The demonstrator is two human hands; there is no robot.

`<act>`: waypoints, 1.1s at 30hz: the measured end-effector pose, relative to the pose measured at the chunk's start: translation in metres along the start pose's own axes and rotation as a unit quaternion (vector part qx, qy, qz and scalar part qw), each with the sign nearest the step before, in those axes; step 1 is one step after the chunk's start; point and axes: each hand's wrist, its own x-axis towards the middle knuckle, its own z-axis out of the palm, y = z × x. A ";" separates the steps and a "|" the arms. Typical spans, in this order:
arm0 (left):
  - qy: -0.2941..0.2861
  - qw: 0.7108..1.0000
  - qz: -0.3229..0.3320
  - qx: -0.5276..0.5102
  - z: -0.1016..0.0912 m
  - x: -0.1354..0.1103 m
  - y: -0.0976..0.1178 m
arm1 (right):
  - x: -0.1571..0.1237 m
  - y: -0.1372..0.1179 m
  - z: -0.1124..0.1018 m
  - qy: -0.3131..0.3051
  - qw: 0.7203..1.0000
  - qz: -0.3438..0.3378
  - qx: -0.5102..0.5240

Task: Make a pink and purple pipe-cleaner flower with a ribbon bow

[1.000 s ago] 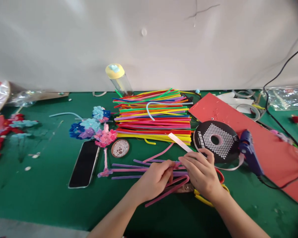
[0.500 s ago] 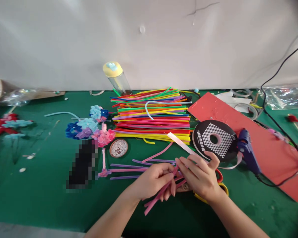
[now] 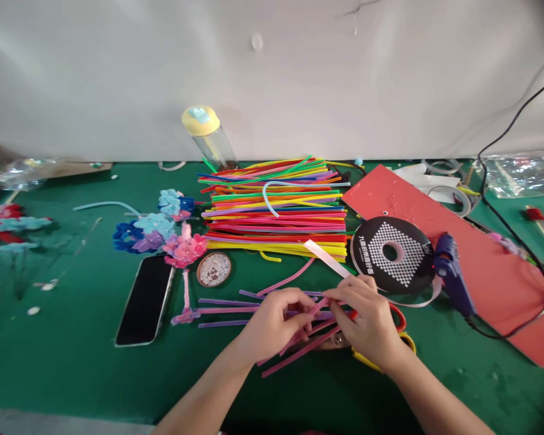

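My left hand (image 3: 278,323) pinches a pink pipe cleaner (image 3: 320,306) between thumb and fingers. My right hand (image 3: 367,314) closes its fingertips on the same stem, just to the right. Under the hands lie more pink pipe cleaners (image 3: 294,357), slanting across a pair of scissors (image 3: 405,344) with red and yellow handles, partly covered by my right hand. Purple pipe cleaners (image 3: 224,324) stretch out to the left of my left hand. A pale pink ribbon end (image 3: 326,258) rises behind my right hand.
Behind the hands is a pile of coloured pipe cleaners (image 3: 276,220). A ribbon spool (image 3: 392,254), a purple glue gun (image 3: 451,275) and a red board (image 3: 494,290) are at right. Fuzzy flowers (image 3: 185,244), a phone (image 3: 145,302) and a bottle (image 3: 213,142) stand or lie leftward.
My right hand's fingers have drawn in to a pinch on the pink stem. The lower pink pipe cleaners now lie flatter beneath the hands. The view has shifted slightly.
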 end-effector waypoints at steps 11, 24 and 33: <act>0.088 0.992 0.088 0.015 0.010 0.002 -0.009 | 0.003 -0.001 -0.003 -0.157 0.789 0.396 0.441; 0.083 0.994 0.072 -0.014 0.017 0.001 -0.008 | 0.006 -0.003 0.000 -0.068 0.670 0.441 0.594; 0.070 0.994 0.038 -0.068 0.020 -0.001 -0.012 | 0.004 -0.003 0.001 -0.090 0.747 0.382 0.536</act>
